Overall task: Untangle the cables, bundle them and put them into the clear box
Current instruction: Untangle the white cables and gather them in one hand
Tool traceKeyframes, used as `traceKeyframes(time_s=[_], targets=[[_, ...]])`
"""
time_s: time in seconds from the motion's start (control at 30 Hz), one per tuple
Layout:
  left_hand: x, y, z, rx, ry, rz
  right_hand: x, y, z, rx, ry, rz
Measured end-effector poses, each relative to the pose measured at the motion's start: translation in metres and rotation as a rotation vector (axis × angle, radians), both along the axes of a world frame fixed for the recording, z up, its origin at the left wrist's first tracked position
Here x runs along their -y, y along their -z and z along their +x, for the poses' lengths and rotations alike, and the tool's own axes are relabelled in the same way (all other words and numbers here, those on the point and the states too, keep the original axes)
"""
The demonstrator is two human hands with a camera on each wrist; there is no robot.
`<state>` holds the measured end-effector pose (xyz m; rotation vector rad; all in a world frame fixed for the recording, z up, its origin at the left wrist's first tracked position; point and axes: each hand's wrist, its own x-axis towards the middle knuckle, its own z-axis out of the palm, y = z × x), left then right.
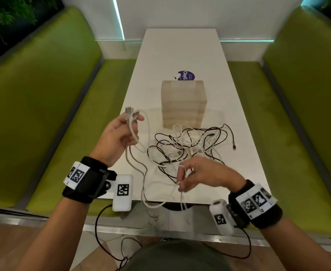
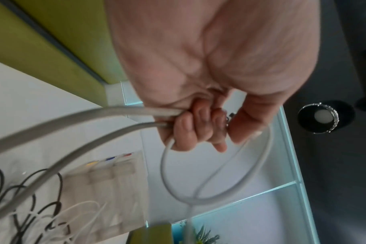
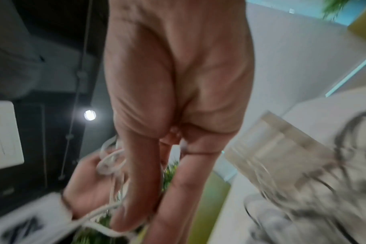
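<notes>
One clear box (image 1: 183, 103), two hands, one tangled cable heap (image 1: 188, 145) (strands too knotted to count).

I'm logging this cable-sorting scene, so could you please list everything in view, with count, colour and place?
Grey-white round cable: one, gripped in the left hand, trailing over the near table edge to the right hand.
Tangle of thin black and white cables: count unclear, on the table between the hands and the box.
Clear plastic box: one, pale and see-through, upright mid-table beyond the tangle.
Round dark blue sticker: one, on the table behind the box.
White rectangular table: one, centre.
Green upholstered benches: two, either side.
Left hand: raised, gripping the cable's plugs and a loop.
Right hand: near the front edge, pinching the same cable.
</notes>
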<state>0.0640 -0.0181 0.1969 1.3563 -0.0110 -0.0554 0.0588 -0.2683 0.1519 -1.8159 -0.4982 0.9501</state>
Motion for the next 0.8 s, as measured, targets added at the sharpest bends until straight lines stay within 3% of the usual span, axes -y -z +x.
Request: traceKeyframes(time_s=[0.13,0.23,0.4,0.7,0.8], targets=[[0.006,-0.007,0.005,0.012,-0.126,-0.038,-0.011,0.047,-0.021,0.1,-0.129,-0.216],[0.007,-0.006,0.005,0.063,-0.153,0.041,-0.013,0.078,-0.033,0.044,-0.125,-0.272],[0.001,-0.016,0.005,0.04,-0.275,-0.063,-0.009,0.112,-0.049,0.123,-0.301,-0.575],[0.019,-0.002,-0.002,0.046,0.017,0.009,0.009,0.083,-0.015,0.318,-0.169,-0.55],[0.023,0.003,-0.005,0.077,0.11,0.166,0.011,0.071,-0.002,0.37,-0.016,-0.471]])
